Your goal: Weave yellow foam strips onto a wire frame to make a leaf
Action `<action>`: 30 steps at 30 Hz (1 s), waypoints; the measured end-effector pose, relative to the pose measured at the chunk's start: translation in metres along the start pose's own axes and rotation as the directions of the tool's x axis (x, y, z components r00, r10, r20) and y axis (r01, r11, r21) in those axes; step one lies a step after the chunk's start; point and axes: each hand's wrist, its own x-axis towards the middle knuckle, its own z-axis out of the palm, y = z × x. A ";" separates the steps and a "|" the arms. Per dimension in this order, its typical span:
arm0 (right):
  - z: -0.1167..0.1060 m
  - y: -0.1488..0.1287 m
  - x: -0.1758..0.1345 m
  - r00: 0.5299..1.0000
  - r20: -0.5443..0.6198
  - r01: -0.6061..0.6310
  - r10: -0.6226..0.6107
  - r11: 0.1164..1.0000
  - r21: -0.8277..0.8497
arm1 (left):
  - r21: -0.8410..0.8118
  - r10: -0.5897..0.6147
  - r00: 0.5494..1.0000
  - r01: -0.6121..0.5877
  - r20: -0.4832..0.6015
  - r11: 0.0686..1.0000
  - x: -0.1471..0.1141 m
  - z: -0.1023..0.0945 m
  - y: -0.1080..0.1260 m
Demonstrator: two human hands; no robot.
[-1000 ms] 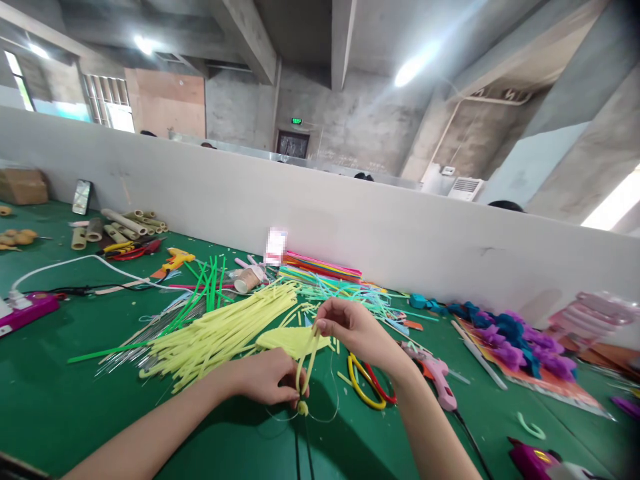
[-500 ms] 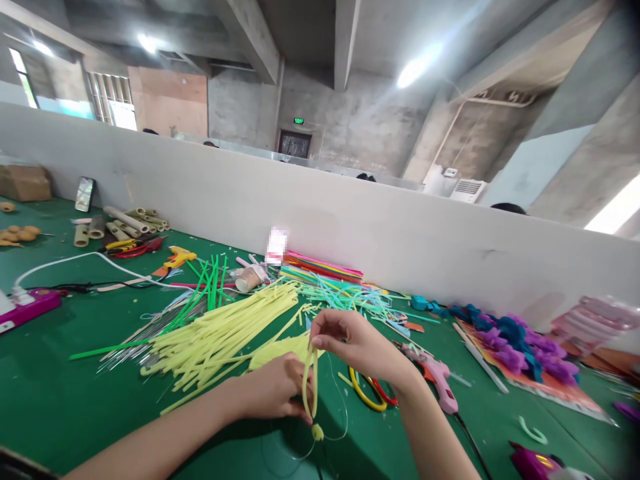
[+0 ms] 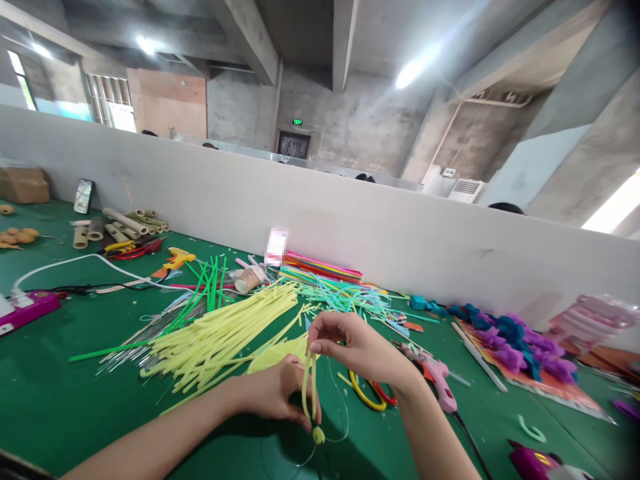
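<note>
My right hand (image 3: pixel 350 347) pinches the top ends of two pale yellow foam strips (image 3: pixel 309 387) that hang down to a small yellow ball (image 3: pixel 318 435). My left hand (image 3: pixel 275 393) grips the same strips lower down, just above the ball. A thin clear wire (image 3: pixel 336 427) loops around the ball over the green table (image 3: pixel 60 400). Behind my hands lies a big pile of yellow strips (image 3: pixel 225 330).
Yellow and red scissors (image 3: pixel 369 393) and a pink glue gun (image 3: pixel 436 375) lie right of my hands. Green strips (image 3: pixel 207 287), a paper cup (image 3: pixel 247 280), a yellow glue gun (image 3: pixel 176 257) and purple-blue foam flowers (image 3: pixel 510 337) sit further off. A white partition wall (image 3: pixel 350 220) bounds the table.
My hands and the strips moved lower and slightly right over the table; the ball now hangs nearer the front edge. My right hand came down closer to my left.
</note>
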 end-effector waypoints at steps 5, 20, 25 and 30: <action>-0.001 -0.003 -0.001 1.000 -0.005 0.015 -0.015 0.999 -0.032 | 0.015 -0.055 0.998 0.055 -0.011 0.998 0.001 -0.001 -0.002; 0.002 0.001 0.003 1.000 0.008 0.023 -0.023 1.000 -0.007 | -0.242 -0.019 0.999 0.026 0.030 0.970 0.000 -0.002 -0.016; 0.002 0.002 0.003 1.000 0.008 0.012 -0.012 1.000 0.006 | -0.245 -0.040 0.999 0.041 0.010 0.969 0.001 0.000 -0.018; 0.003 0.003 0.004 1.000 0.002 0.014 -0.014 1.000 0.012 | -0.280 -0.064 0.998 0.062 0.002 0.958 0.002 0.003 -0.021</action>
